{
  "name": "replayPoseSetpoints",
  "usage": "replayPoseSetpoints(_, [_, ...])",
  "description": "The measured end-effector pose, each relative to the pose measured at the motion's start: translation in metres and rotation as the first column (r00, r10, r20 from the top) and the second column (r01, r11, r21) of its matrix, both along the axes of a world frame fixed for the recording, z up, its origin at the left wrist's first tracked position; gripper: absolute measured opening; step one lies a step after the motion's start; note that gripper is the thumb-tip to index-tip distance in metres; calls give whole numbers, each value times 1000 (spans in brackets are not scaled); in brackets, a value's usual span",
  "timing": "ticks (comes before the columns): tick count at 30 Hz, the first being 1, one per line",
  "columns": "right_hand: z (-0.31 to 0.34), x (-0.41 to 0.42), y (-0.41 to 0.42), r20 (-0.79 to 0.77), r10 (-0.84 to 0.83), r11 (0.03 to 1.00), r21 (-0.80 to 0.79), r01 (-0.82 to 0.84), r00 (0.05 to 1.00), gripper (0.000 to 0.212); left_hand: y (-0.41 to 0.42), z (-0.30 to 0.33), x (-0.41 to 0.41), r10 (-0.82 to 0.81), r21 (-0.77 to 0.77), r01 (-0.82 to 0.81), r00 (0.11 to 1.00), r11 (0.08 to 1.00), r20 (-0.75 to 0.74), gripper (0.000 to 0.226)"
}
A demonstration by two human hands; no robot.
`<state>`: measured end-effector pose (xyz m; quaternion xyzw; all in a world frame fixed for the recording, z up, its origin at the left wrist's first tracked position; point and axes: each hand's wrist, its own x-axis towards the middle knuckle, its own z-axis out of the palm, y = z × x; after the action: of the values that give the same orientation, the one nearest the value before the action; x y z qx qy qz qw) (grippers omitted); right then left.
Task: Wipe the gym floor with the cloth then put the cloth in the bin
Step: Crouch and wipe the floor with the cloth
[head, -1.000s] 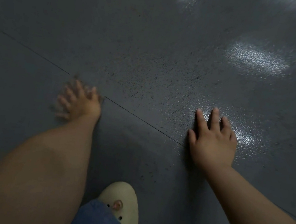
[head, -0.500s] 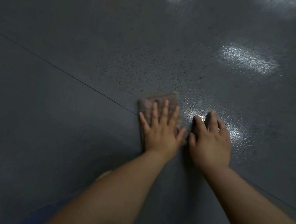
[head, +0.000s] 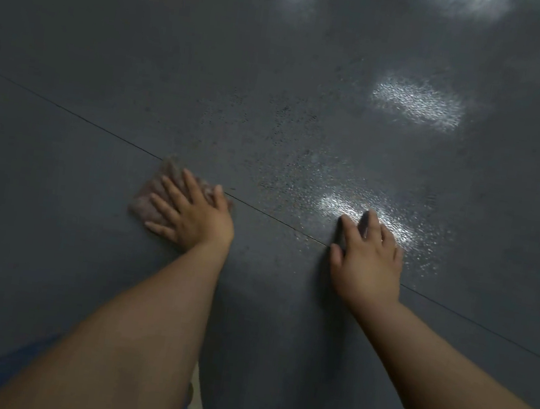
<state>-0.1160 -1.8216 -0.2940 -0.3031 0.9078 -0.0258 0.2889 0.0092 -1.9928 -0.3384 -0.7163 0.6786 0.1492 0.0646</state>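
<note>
Head | 2 hands: left hand [head: 196,217], right hand [head: 370,257] | 1 cloth [head: 150,200]

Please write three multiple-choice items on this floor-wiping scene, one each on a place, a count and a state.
1. Where is the small pinkish-brown cloth?
A. under the left hand
B. under the right hand
C. lying apart from both hands

2. How many hands touch the dark grey speckled gym floor or the cloth?
A. none
B. one
C. two

3. How does the left hand lie on the cloth?
A. clenched in a fist
B. flat, with fingers spread
C. lifted clear of it

Answers:
1 A, the cloth shows beneath the left hand's fingers, on the thin floor seam.
2 C, the left hand presses the cloth and the right hand rests on bare floor.
3 B, its straight fingers fan out over the cloth.
</note>
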Motion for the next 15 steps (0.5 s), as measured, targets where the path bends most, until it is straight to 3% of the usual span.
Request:
replayPoseSetpoints(3, [0, -4, 17, 10, -45, 999, 8, 45, 999, 51, 60, -3, -20, -232, -3, 232, 973, 973, -14, 65])
replayPoseSetpoints(5, [0, -6, 27, -2, -67, 998, 10, 67, 998, 49, 98, -8, -26, -512, -58, 511, 859, 858, 3, 64])
replayPoseSetpoints(8, [-3, -6, 42, -28, -91, 995, 32, 91, 995, 50, 140, -11, -24, -866, -59, 865, 499, 498, 14, 67])
replayPoseSetpoints(10, [-3, -6, 49, -23, -120, 992, 27, 121, 992, 51, 136, -13, -19, -973, -30, 972, 232, 232, 2, 67])
replayPoseSetpoints(12, [-4, -5, 56, -22, -126, 992, 22, 126, 992, 52, 112, -19, -15, -1000, -115, 993, 13, 10, 21, 65])
replayPoseSetpoints(13, [-4, -6, 58, -21, -117, 993, 21, 117, 993, 53, 98, -16, -16, -998, -105, 993, -41, -45, 38, 65])
replayPoseSetpoints(14, [-4, -6, 61, -18, -105, 994, 18, 106, 994, 53, 84, -14, -19, -998, -93, 995, -37, -41, 51, 66])
replayPoseSetpoints(15, [-4, -7, 63, -11, -93, 996, 14, 94, 996, 54, 71, -12, -23, -997, -91, 995, 34, 28, 66, 68])
